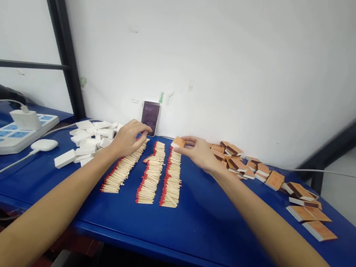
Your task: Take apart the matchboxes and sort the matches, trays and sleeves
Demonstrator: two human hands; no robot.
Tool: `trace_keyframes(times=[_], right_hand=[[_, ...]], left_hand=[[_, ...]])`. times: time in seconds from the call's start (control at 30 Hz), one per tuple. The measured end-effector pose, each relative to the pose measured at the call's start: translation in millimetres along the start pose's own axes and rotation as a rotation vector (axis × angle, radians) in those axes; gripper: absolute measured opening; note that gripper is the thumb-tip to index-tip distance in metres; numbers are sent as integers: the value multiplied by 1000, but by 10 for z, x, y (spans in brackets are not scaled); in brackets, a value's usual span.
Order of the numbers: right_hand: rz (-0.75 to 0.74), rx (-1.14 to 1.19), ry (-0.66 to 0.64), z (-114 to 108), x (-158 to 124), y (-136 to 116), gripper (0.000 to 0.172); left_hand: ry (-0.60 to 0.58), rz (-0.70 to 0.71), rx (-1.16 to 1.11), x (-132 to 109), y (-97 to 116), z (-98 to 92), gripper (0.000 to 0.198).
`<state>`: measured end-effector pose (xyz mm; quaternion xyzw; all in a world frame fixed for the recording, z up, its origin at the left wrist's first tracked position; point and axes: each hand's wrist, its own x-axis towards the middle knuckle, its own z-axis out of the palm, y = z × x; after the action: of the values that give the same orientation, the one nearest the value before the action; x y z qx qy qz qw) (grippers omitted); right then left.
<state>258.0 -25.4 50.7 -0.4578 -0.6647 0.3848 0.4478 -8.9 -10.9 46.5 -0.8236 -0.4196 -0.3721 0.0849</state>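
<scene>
My right hand [197, 151] pinches an orange-topped matchbox [179, 142] between thumb and fingers, above the far end of the right row of matches [173, 177]. At the far end of the left row of matches [123, 170] is my left hand [132, 138], its thumb and forefinger drawn together; whatever lies between them is too small to make out. Between these rows runs a middle row of matches [151, 176]. All three have red heads facing left and pale sticks.
White matchbox trays [93, 139] are heaped at left, near a power strip [15, 133] with cables and a white round charger [44, 145]. Orange matchboxes [275, 180] lie scattered at right. A phone [150, 118] leans on the wall behind the blue table [211, 226].
</scene>
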Motion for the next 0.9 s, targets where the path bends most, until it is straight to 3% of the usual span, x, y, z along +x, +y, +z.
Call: trace_keyframes(times=[0.1,0.23,0.37,0.47,0.57,0.73,0.9], right_hand=[[74,224,-90,197,271,-69,48],[95,485,-231,459,388,-121,53],[64,604,-282,619,337,-143,58],[52,617,-290,632,302,-163,54],[100,647,-305,591,302,-198,39],[165,673,-230,554,336,-220,19],[191,693,-175,578,350,-192,17]], left_hand=[[-36,29,-23,9,75,-51,37],[-52,132,-58,4,99,-22,44],[83,219,-75,-9,111,83,33],[201,249,-120,-14,133,109,29],[260,250,-129,-14,147,84,31],[242,225,-130,-27,132,79,41],[239,144,-127,-39,109,140,47]])
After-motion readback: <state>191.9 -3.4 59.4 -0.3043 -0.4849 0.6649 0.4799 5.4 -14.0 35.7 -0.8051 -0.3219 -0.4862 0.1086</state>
